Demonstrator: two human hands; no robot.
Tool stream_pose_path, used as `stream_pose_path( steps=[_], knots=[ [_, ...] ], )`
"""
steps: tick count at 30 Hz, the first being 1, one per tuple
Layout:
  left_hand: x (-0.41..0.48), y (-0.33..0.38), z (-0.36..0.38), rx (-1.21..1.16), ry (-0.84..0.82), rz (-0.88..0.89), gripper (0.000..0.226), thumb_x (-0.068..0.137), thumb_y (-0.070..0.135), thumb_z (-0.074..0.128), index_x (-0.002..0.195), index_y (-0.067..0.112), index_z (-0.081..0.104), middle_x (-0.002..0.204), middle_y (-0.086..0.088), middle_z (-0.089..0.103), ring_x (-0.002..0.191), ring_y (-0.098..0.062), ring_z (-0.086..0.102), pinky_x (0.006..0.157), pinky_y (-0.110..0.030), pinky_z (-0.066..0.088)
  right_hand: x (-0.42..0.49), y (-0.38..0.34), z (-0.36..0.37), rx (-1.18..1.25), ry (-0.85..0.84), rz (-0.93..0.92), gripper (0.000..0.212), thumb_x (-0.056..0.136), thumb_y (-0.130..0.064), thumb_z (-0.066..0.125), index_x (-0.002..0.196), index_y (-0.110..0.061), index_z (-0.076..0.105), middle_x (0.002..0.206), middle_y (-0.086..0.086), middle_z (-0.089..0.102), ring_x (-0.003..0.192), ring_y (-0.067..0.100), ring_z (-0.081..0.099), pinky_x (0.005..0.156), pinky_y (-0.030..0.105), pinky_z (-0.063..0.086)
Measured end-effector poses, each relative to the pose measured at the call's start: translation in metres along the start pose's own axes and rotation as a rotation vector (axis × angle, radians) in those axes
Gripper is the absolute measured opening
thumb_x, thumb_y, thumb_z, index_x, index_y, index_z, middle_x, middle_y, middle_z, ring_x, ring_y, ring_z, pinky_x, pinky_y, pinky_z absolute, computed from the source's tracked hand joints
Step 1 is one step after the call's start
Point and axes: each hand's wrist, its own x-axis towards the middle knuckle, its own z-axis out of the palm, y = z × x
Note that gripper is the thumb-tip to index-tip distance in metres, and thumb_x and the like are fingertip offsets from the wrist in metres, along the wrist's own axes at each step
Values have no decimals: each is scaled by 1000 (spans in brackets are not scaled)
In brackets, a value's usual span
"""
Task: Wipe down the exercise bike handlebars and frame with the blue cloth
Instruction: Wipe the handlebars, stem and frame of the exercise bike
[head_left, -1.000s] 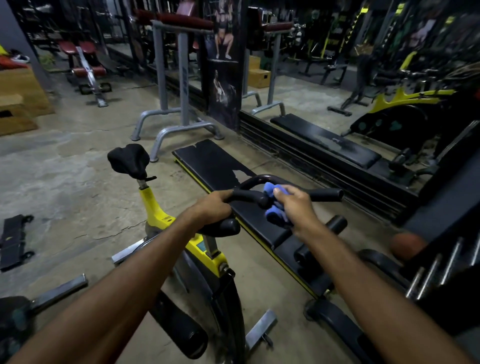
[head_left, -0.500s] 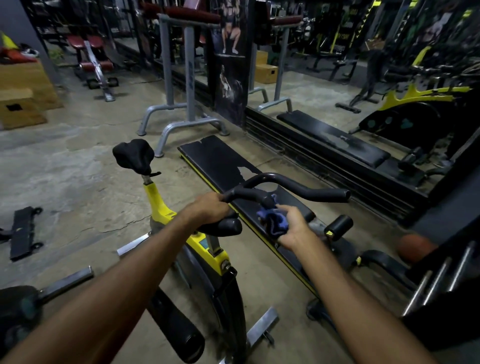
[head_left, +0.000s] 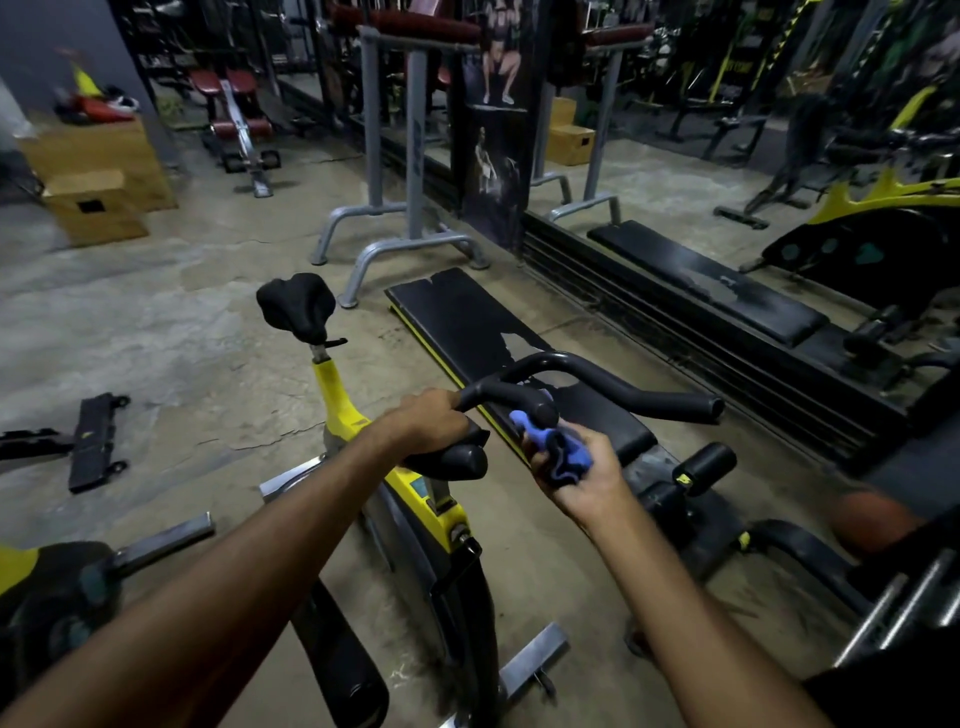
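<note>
Left grip (head_left: 431, 423) clamped on bar (head_left: 613, 382), left end. Right grip (head_left: 584, 480) wrapped round bunched cloth (head_left: 563, 454), centre of picture, at bar's middle. Risks: dropping loose wad; poor contact from bunching; skipping right end and frame (head_left: 340, 402).

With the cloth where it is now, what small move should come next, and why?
Probably raise the right hand so the blue cloth wraps the handlebars, then slide outward: the cloth sits bunched low by the bar's rounded end, and the left hand grips the other side.
</note>
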Motion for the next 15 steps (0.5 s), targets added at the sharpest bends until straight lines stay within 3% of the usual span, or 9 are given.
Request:
stream_pose_path(
  steps=[2,7,9,11,13,15],
  knots=[
    [1,1,0,24,2,5,70,56,39,47,124,27,61,120,-13,63,110,-35,59,98,-43,51,-12,-3,-4,-13,26,-21,29,82,-9,52,108,-1,60,80,16,64,53,21,64,37,20,48],
    [7,1,0,2,-8,59,61,69,30,59,130,38,58,124,-10,65,113,-32,60,99,-43,51,-27,-5,18,-92,31,-33,36,75,-4,54,109,5,61,89,21,68,65,24,67,47,20,53],
    [11,3,0,-35,2,113,65,68,28,56,128,50,55,125,-4,66,113,-29,61,100,-43,51,-38,-8,19,-155,55,-40,26,88,-5,50,109,5,62,88,21,69,67,23,66,46,20,52],
    [16,7,3,-62,1,163,49,87,33,50,133,49,52,129,-2,64,116,-29,60,104,-44,47,-53,-11,17,-224,82,-81,21,98,-12,48,103,1,62,83,20,70,62,22,66,44,20,50],
    [18,11,5,-72,9,194,46,96,51,38,137,38,54,127,-4,65,116,-30,61,105,-45,46,-61,-10,16,-364,130,-240,15,99,-13,49,99,-7,63,84,18,70,62,23,65,47,25,51],
    [18,14,5,-61,14,201,53,91,62,35,132,37,58,125,-3,67,117,-28,60,105,-46,45,-58,-3,14,-666,263,-568,14,97,-15,54,103,-16,67,98,11,71,79,23,69,68,32,57]
  ],
)
